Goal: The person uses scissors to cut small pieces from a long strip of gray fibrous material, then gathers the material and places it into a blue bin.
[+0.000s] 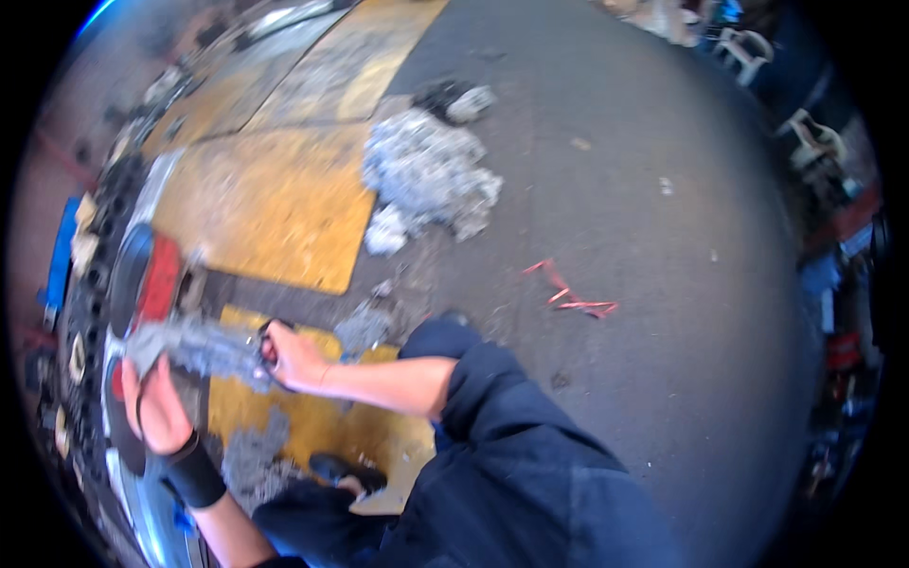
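Observation:
At the left, my left hand (163, 413), with a dark band round its wrist, reaches up with fingers and thumb on either side of the end of a grey fluffy strip (213, 346). The strip stretches across to my right hand (301, 362), which is closed round a black and red handle (269, 348). Blur hides what kind of tool the handle belongs to. Beside both hands stands a machine edge with a red block (159, 276) and dark rounded parts.
A large pile of grey-white fluff (428, 172) lies on the dark floor by a worn yellow board (270, 204). More fluff (256, 458) is near my feet. Red cord (570, 295) lies to the right. A row of dark holes (87, 312) runs along the left.

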The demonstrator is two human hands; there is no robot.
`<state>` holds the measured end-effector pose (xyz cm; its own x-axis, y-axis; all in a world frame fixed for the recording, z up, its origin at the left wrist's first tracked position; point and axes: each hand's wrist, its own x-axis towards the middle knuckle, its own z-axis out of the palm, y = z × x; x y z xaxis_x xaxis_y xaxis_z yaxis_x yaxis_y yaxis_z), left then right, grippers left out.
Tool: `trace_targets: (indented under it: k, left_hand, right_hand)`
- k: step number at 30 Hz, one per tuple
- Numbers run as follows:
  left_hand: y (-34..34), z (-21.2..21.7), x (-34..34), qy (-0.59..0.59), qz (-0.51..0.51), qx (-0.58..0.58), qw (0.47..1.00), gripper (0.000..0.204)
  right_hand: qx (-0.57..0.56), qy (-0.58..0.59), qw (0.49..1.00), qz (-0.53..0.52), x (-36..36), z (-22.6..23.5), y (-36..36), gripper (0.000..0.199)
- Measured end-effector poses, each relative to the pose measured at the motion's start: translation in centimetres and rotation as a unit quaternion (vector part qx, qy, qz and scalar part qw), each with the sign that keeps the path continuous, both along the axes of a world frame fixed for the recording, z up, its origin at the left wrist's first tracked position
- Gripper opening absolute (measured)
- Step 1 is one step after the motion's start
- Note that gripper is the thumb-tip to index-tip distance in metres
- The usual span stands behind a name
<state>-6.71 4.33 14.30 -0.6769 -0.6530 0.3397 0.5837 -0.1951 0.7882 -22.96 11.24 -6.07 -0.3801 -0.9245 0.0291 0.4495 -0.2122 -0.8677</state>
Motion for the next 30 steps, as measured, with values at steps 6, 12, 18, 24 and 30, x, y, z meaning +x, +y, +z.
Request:
trace_targets:
  k: [6,12,18,24,30]
  left_hand:
    - [-2.3,-2.2,1.9,-0.015,0.163,0.019,0.986,0.028]
    - [-4.3,-5.7,5.4,-0.098,0.397,0.034,0.912,0.031]
    - [-6.4,-12.1,8.4,-0.167,0.498,-0.027,0.850,0.036]
    - [-9.0,-21.1,10.4,-0.236,0.564,0.082,0.787,0.044]
    - [-9.6,-23.1,10.1,-0.267,0.502,0.152,0.808,0.052]
  right_hand:
    - [0.063,0.331,0.926,-0.169,-2.0,1.6,0.4,0.026]
    - [0.066,0.354,0.920,-0.153,-3.1,2.9,-0.1,0.022]
    - [0.064,0.367,0.924,-0.087,-4.1,2.2,-1.9,0.030]
    - [0.037,0.330,0.943,0.027,-3.7,0.2,-3.9,0.033]
    - [0.075,0.437,0.889,0.110,-3.7,0.7,-3.3,0.030]
